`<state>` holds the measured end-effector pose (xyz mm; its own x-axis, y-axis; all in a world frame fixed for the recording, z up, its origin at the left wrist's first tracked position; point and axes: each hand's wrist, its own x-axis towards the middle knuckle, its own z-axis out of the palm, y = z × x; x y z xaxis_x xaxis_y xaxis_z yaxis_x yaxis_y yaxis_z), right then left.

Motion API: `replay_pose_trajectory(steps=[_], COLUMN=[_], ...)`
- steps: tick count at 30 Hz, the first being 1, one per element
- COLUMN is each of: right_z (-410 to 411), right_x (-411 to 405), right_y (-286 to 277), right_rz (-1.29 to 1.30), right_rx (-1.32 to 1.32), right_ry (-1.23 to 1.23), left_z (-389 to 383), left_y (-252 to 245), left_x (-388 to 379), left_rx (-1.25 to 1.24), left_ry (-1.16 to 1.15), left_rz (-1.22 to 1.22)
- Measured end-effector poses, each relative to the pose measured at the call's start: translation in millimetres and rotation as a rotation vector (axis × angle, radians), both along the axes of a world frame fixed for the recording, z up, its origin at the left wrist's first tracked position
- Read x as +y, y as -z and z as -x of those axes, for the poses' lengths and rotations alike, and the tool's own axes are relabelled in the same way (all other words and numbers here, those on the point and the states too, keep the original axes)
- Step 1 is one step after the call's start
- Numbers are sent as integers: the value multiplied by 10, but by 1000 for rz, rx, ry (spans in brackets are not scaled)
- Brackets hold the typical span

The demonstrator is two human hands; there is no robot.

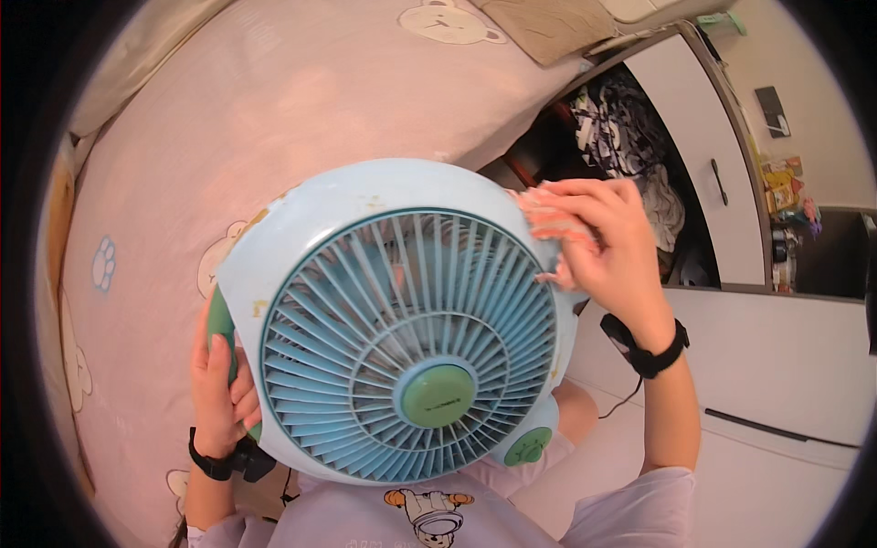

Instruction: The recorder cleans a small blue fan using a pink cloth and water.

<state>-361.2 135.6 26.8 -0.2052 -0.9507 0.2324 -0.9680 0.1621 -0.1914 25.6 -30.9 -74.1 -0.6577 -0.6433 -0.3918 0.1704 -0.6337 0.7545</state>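
Note:
A light-blue box fan (373, 188) with a round slatted grille and a green centre cap (438, 396) is held up before my chest. Its green carrying handle (220, 318) is on the left side, and my left hand (223, 394) is wrapped around it. At the fan's upper right edge, my right hand (610, 233) grips a crumpled pink-and-white cloth (558, 222) pressed against the casing. A green control knob (529, 446) sits at the lower right of the housing. Brownish marks show on the blue rim.
A pink bedsheet (274, 123) printed with bear faces covers the bed on the left. To the right stands an open cabinet with a white sliding door (699, 137) and clothes (616, 130) inside. White drawers (774, 356) lie below it. A beige mat (548, 27) is on the bed's far corner.

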Motion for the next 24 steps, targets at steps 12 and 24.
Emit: replay_pose_trajectory(steps=[12, 24], right_z=[467, 64], right_x=[325, 592], right_y=[-419, 95], right_rz=[87, -593], right_rx=[-914, -529], right_ry=[445, 301], left_z=[36, 144], left_y=[-122, -340], left_x=[142, 184], left_rx=[80, 7], left_ry=[241, 280], left_rz=[120, 100])
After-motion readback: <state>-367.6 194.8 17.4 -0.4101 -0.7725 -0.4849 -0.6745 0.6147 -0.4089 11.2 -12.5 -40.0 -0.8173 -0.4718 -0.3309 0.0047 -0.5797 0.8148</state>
